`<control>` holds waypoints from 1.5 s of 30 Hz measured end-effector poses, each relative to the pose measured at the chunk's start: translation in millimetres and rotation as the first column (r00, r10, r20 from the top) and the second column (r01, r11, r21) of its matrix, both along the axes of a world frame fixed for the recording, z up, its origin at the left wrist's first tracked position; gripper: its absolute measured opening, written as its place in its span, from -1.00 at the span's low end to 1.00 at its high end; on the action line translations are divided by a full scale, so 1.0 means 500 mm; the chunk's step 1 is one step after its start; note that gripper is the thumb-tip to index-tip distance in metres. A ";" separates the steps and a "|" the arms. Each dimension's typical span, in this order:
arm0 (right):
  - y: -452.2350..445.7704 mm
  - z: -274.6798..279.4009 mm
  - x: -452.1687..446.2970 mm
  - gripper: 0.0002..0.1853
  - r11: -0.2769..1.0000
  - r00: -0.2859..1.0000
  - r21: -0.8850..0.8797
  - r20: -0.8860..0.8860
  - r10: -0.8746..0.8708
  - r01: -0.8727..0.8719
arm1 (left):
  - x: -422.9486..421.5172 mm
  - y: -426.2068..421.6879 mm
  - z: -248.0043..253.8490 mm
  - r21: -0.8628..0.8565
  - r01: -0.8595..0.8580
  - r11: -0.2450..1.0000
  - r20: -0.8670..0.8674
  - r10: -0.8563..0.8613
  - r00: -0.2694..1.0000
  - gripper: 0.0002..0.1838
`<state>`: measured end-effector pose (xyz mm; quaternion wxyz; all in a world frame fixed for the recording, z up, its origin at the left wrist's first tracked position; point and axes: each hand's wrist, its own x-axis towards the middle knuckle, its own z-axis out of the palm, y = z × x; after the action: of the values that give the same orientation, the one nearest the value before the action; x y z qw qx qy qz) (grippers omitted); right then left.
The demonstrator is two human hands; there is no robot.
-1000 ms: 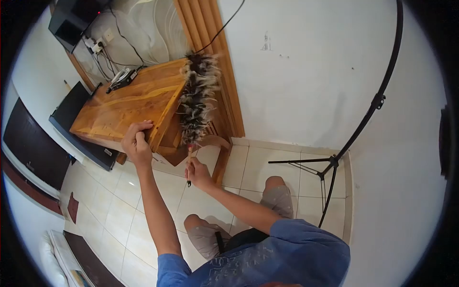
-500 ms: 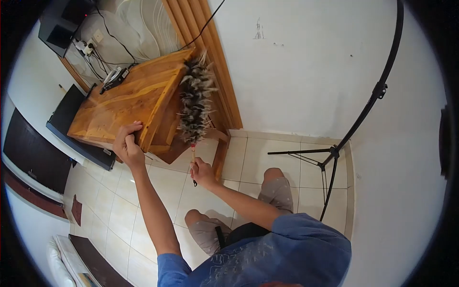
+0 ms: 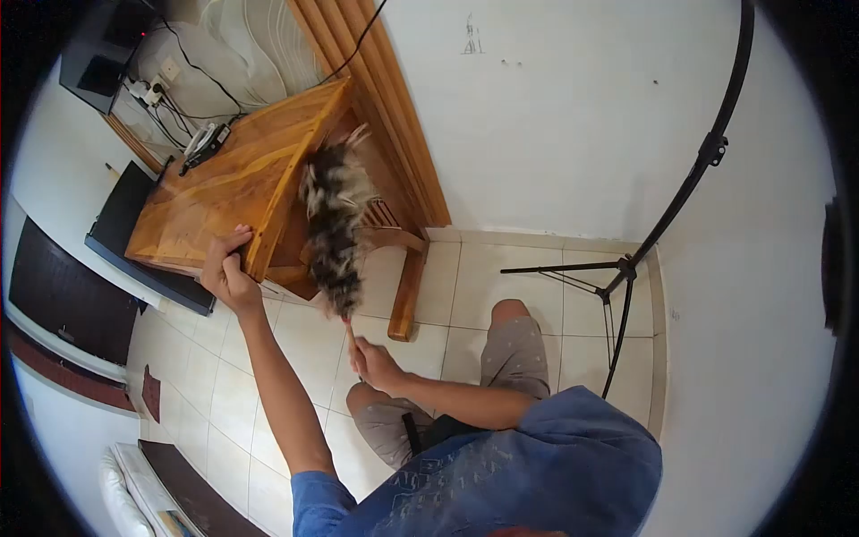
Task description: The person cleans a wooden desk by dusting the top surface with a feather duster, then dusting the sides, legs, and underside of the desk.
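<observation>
My left hand [image 3: 229, 271] grips the near corner of a wooden table [image 3: 215, 192], with fingertips on its top. In my right hand [image 3: 374, 363] is the thin wooden handle of a feather duster [image 3: 338, 224]. The duster's dark and pale feathers point up and away from me, beside the table's right side. They look slightly blurred, and they hide part of that side. A small black and white device [image 3: 206, 148] lies at the far left of the tabletop.
A black tripod stand [image 3: 626, 267] stands at the right by the white wall. Cables hang from a wall socket [image 3: 157, 88] behind the table. A long black object [image 3: 134, 237] is beyond the table's left end. Slatted wood trim [image 3: 380, 116] runs up the wall.
The feather duster has come down and toward me along the table's side, with my right hand lower. My left hand remains on the table corner. The view has shifted slightly.
</observation>
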<state>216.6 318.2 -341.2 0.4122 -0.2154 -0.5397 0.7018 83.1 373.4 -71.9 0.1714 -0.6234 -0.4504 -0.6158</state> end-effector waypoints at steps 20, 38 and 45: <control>0.217 -0.018 -0.050 -0.84 0.900 0.986 -0.410 0.126 -0.108 0.151 | -0.009 0.004 -0.009 0.015 0.027 1.000 0.041 -0.028 0.999 -0.64; 0.205 -0.132 -0.035 -0.83 0.929 0.957 -0.287 0.234 -0.170 0.235 | -0.012 0.008 -0.015 0.014 -0.015 1.000 0.040 0.014 0.999 -0.65; 0.252 -0.299 -0.070 -0.90 0.737 0.993 -0.665 0.082 -0.091 0.122 | -0.006 0.008 -0.013 0.016 -0.031 0.999 0.058 0.030 0.998 -0.63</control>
<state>181.7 444.3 -490.4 0.3351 -0.3944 -0.2480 0.8189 80.1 377.4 -78.6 0.1728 -0.5968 -0.4596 -0.6347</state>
